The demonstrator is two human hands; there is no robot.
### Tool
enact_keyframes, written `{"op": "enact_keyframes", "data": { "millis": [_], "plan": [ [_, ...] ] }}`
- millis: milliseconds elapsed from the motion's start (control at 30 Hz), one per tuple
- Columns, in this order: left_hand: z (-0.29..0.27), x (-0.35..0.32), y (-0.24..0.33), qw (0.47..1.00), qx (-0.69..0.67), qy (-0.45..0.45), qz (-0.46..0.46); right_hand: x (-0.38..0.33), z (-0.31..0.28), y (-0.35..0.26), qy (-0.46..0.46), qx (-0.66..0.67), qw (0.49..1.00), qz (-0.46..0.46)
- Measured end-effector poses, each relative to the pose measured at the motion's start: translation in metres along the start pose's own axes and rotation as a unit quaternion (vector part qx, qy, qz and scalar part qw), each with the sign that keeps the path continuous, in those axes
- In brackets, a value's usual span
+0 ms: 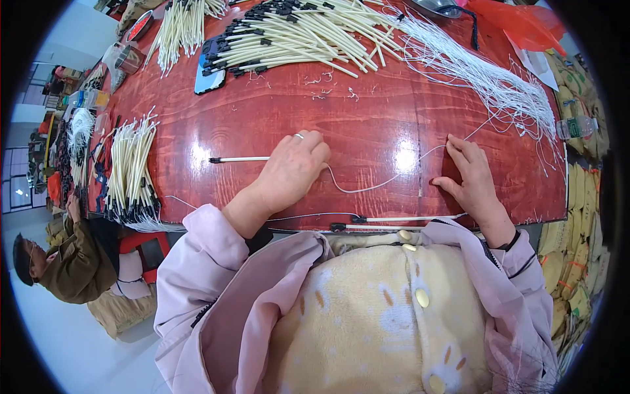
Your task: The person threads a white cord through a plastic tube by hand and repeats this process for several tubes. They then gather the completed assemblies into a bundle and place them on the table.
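My left hand (296,161) is closed over the right end of a thin cream stick (241,159) with a black tip, which lies on the red table; its fingertips are mostly hidden. A white string (367,189) curves from beside this hand toward my right hand (470,172). The right hand's thumb and fingers are apart, and the string passes at its fingertips toward a large white string bundle (485,79) at the far right. Along the near table edge lie a cream stick (410,218) with a black end and a second similar stick (374,228), partly hidden by my clothing.
A big pile of black-tipped cream sticks (308,36) covers the far middle, beside a blue phone-like slab (209,75). Another stick bundle (131,164) stands at the left. A red plastic bag (518,23) and clear bottle (577,127) are at right. Another person (72,262) sits left.
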State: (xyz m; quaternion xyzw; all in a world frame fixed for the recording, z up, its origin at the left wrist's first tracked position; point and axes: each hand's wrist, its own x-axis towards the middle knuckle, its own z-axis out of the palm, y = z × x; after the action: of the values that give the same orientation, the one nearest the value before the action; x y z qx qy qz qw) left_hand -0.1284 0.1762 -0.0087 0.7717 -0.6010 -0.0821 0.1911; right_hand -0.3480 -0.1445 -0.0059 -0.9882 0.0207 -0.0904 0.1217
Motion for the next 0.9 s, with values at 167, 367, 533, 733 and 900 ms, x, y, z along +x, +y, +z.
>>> {"op": "enact_keyframes", "data": {
  "millis": [167,367,533,733,900],
  "plan": [
    [0.0,-0.017,-0.006,0.992,0.07,0.054,-0.091,0.003,-0.001,-0.003,0.004,0.001,1.0,0.003],
    [0.001,-0.025,-0.009,0.975,0.105,0.085,-0.175,0.001,0.001,-0.002,0.011,-0.003,1.0,0.0],
    [-0.002,-0.028,-0.009,0.976,0.056,0.097,-0.186,0.0,0.002,-0.005,0.011,-0.014,1.0,0.002],
    [-0.018,-0.043,-0.017,0.975,-0.022,0.119,-0.185,-0.002,0.003,-0.003,0.006,-0.01,1.0,0.004],
    [-0.017,-0.04,-0.019,0.978,-0.01,0.093,-0.184,-0.001,0.002,-0.001,0.0,-0.004,1.0,0.004]
  ]
}}
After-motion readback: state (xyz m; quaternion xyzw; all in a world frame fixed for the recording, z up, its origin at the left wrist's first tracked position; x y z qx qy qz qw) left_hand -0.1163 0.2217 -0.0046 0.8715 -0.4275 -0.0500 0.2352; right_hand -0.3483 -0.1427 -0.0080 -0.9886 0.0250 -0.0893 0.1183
